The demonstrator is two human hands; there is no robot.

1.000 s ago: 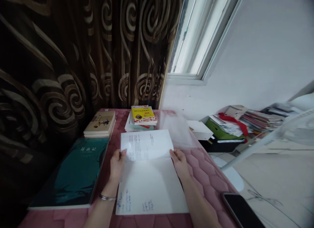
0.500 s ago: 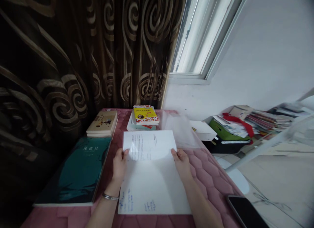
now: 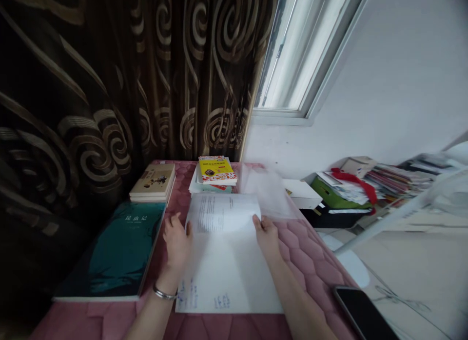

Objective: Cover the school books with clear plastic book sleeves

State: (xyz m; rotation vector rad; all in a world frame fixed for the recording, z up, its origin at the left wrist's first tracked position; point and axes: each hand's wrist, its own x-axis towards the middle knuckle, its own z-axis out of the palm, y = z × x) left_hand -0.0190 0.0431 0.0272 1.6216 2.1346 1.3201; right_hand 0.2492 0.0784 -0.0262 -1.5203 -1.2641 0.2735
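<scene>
A printed white sheet lies partly under a clear plastic sleeve on the pink quilted table. My right hand pinches the sheet's right edge. My left hand rests beside the sheet's left edge with fingers spread, touching the sleeve. A silver bracelet is on my left wrist. Blue handwriting shows near the sleeve's lower edge.
A large teal book lies on the left, a tan book behind it. A yellow book tops a stack at the back. Another clear sleeve lies at back right. A black phone sits at the table's right edge. Dark patterned curtain hangs behind.
The sheet has tipped lower and slid a little. My left hand has let go of its edge and opened beside it. My right hand keeps its pinch.
</scene>
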